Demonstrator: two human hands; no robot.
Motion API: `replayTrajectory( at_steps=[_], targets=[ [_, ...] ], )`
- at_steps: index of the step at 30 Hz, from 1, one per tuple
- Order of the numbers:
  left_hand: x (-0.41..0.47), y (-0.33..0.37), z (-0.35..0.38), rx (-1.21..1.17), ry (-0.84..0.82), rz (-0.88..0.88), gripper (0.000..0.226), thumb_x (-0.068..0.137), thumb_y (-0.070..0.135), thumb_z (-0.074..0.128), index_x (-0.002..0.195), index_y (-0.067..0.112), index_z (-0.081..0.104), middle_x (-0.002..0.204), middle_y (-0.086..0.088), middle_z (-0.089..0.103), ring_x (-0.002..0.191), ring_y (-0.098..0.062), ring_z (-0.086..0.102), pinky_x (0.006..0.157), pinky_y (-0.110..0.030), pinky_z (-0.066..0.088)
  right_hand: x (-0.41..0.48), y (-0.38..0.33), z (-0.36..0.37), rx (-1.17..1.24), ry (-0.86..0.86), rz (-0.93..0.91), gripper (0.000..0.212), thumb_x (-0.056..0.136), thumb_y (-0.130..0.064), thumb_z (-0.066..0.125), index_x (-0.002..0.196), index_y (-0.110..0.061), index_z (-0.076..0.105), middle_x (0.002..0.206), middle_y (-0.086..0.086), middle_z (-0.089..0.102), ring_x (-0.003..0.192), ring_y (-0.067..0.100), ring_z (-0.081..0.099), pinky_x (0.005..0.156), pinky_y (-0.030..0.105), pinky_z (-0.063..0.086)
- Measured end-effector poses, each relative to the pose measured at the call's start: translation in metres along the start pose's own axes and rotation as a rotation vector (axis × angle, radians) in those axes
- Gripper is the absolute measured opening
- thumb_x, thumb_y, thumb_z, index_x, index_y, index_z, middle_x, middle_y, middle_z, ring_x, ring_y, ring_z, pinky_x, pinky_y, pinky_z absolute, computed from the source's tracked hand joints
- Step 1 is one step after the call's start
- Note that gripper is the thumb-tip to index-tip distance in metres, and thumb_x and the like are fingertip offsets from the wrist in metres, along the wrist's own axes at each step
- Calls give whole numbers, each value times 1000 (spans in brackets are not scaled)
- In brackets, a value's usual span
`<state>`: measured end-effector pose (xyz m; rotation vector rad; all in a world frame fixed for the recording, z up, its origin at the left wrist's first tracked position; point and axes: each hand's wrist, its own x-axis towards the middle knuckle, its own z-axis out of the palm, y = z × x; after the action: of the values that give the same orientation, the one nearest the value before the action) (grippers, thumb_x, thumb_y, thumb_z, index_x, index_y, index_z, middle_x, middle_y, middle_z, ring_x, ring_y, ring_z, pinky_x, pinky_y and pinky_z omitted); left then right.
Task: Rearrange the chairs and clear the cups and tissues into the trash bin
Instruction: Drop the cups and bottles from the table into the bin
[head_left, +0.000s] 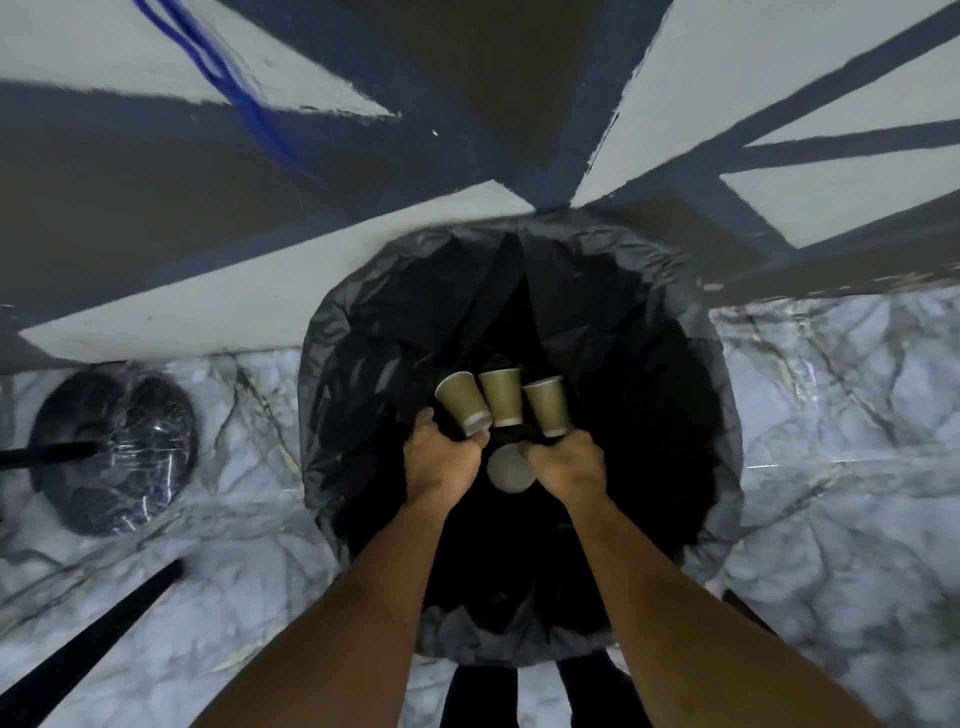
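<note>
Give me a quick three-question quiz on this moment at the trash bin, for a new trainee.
1. True or false: the left hand and right hand hold brown paper cups over the trash bin.
2. Multiple choice: the bin's liner is A white, B black, C blue.
3. Fill in: the floor beside the bin has a ____ pattern.

Key: 1 true; 2 B; 3 marble.
</note>
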<state>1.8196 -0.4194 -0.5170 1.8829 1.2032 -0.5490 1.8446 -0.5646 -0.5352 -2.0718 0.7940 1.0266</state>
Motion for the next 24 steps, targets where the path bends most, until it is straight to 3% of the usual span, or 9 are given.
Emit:
replayTrajectory(
  at_steps=[2,8,12,16,20,24],
  targets=[
    [-13,4,-4,32,-28,42,70,81,31,78,142,21,44,135,-7,56,120,-25,57,87,-23,40,-12,-5,-10,-50,4,-59,52,74,-42,74,116,-13,63,112,10,67,103,30,65,81,30,52],
    [-67,38,-39,105,-52,210,62,83,27,76,138,22,49,132,-2,56,116,-20,56,92,-25,45,-70,-23,-63,-145,5,-258,40,77,-38,70,107,-13,63,105,9,67,98,29,64,79,31,52],
    [-123,66,-77,152,-62,302,52,83,27,76,130,23,54,124,0,57,116,-21,55,95,-28,44,-132,-30,-113,-158,25,-376,36,82,-33,69,113,-16,62,109,9,66,104,30,62,85,35,52],
    [-189,93,-110,233,-86,405,58,84,32,73,137,24,50,136,-2,54,124,-21,52,103,-32,44,-201,-26,-161,-178,42,-441,40,85,-29,68,123,-20,60,118,10,62,108,30,60,89,38,52],
    [-267,114,-130,364,-143,573,62,85,27,73,141,22,48,139,-1,51,127,-21,48,102,-30,42,-277,-14,-205,-191,108,-468,45,85,-27,67,129,-23,57,127,7,58,115,28,57,93,35,49],
    [-337,126,-136,483,-179,780,61,87,29,69,143,24,45,139,3,48,133,-20,41,107,-36,40,-344,7,-244,-143,221,-481,45,82,-31,65,126,-22,59,123,8,62,117,30,57,96,39,50]
  ],
)
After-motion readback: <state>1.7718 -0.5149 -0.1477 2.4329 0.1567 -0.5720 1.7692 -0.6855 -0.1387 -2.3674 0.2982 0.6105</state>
